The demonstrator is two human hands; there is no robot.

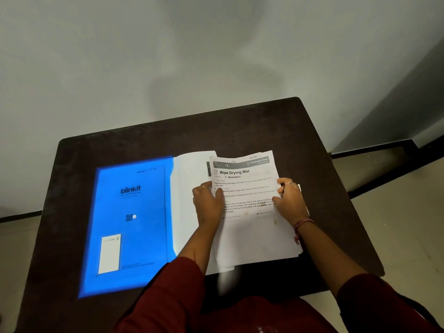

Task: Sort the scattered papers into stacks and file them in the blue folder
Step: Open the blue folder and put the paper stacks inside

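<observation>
Paper stack [249, 227] sits on the open blue folder's [132, 224] right half, top sheet "Wipe Drying Mat", on the dark desk [312, 140]. Left hand [208, 203] pinches the stack's left edge — thumb on top; right hand [289, 199] has a curled grip on the right edge. Judgement: squaring step. Tap edges flush, keep the pinch light so sheets slide, seat against the spine — then close the cover.
</observation>
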